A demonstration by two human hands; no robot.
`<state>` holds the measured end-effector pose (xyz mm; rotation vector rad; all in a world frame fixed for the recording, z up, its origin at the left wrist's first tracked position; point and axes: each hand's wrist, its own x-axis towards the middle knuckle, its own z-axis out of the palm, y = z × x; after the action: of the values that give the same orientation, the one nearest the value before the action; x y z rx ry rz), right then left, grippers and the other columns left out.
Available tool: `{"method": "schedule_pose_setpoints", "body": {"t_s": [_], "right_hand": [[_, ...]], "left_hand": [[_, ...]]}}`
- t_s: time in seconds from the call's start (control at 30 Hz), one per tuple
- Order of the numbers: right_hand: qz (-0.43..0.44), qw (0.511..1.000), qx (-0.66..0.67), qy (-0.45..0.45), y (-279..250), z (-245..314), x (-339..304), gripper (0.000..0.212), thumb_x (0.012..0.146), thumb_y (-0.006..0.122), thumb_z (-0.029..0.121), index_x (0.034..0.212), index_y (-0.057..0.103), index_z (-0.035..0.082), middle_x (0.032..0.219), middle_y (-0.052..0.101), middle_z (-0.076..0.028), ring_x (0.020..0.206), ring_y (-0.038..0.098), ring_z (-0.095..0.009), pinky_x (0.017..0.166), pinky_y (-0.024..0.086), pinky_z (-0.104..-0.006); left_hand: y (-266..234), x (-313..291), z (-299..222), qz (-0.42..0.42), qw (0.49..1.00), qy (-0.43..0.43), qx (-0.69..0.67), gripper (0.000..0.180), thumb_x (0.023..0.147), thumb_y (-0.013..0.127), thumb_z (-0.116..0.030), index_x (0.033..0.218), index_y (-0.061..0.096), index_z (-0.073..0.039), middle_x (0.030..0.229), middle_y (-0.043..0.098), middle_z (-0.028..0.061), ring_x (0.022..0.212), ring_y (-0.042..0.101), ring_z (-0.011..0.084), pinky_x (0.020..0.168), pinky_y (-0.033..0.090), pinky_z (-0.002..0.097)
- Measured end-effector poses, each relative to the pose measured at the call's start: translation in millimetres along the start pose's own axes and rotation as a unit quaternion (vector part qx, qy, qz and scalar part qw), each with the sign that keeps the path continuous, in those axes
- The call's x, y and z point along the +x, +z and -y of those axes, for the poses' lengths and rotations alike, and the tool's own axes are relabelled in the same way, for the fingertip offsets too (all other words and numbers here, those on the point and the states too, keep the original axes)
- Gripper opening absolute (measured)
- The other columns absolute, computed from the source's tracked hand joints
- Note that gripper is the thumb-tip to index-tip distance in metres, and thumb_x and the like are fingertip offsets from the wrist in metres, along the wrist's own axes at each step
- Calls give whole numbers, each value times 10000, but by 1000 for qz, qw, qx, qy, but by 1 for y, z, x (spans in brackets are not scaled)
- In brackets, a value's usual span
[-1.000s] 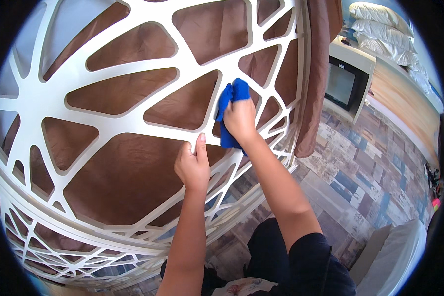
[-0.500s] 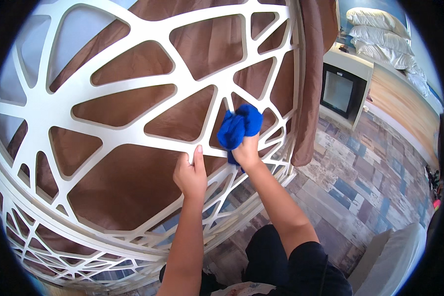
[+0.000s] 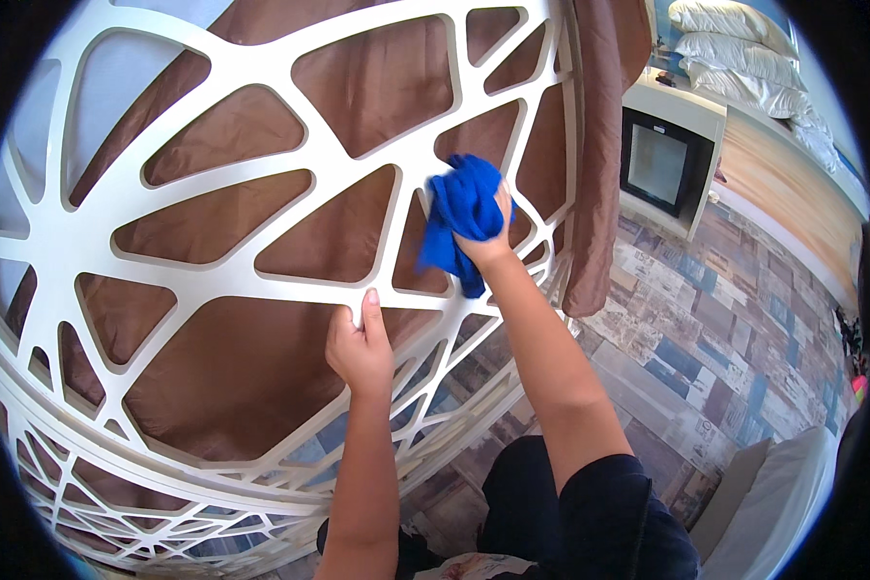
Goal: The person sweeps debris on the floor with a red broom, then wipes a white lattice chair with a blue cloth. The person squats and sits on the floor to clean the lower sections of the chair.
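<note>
A large white lattice panel (image 3: 213, 280) with irregular cut-outs fills the left and middle of the view. My left hand (image 3: 361, 348) grips one of its struts from below, the thumb resting on the front face. My right hand (image 3: 493, 232) is closed on a bunched blue cloth (image 3: 464, 203), pressed against a strut right of the middle. Part of the cloth hangs down below that hand, and it hides the strut behind it. Brown fabric (image 3: 232, 377) shows through the panel's openings.
A brown curtain (image 3: 594, 164) hangs along the panel's right edge. Beyond it stand a white cabinet with a black-framed glass door (image 3: 653, 162) and a bed base (image 3: 778, 174) with stacked white pillows (image 3: 735, 48). Patchwork-patterned flooring (image 3: 686, 338) lies to the right. A white-covered piece (image 3: 773, 503) stands at lower right.
My right hand has moved the cloth upward along the panel, and more of the cloth hangs loose. My left hand keeps its grip on the strut. The view has shifted slightly.
</note>
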<state>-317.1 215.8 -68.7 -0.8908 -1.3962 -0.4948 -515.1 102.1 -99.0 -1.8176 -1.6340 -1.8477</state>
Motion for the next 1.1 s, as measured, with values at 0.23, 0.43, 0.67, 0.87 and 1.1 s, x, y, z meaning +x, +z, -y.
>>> {"method": "schedule_pose_setpoints", "body": {"t_s": [0.23,0.43,0.67,0.87,1.1], "right_hand": [[-116,987,-111,12,11,-9,-24,340,823,588,105,1158,558,59,1025,584,-159,1001,552,-368,882,424,-465],[-154,789,457,381,-3,44,-29,337,1030,374,312,1290,422,103,775,449,-14,577,442,-85,484,328,-221],[-66,930,168,321,22,12,-94,553,791,525,-98,1324,434,17,881,570,-73,854,585,-245,819,496,-328],[163,927,127,313,0,-10,-84,183,809,541,-48,972,617,-16,873,658,-222,840,659,-382,743,516,-434],[32,928,230,292,-3,24,-93,9,854,605,40,850,600,34,805,589,-111,769,593,-332,825,478,-419]], "left_hand": [[2,0,1,4,1000,5,-11,354,945,603,-356,861,658,-16,753,643,139,667,618,315,599,457,405],[-5,-1,3,28,1000,-2,3,360,965,574,-335,952,638,19,805,646,178,744,631,311,676,467,404],[2,-26,-6,-159,968,186,50,279,932,588,-143,1162,526,3,1126,546,204,1064,512,376,955,382,450],[17,-69,16,116,977,175,32,303,908,606,-155,1158,546,5,1190,539,226,1111,504,395,984,382,485],[39,-30,16,331,937,74,82,371,931,580,-379,860,658,-23,816,668,196,777,645,391,685,495,473]]}}
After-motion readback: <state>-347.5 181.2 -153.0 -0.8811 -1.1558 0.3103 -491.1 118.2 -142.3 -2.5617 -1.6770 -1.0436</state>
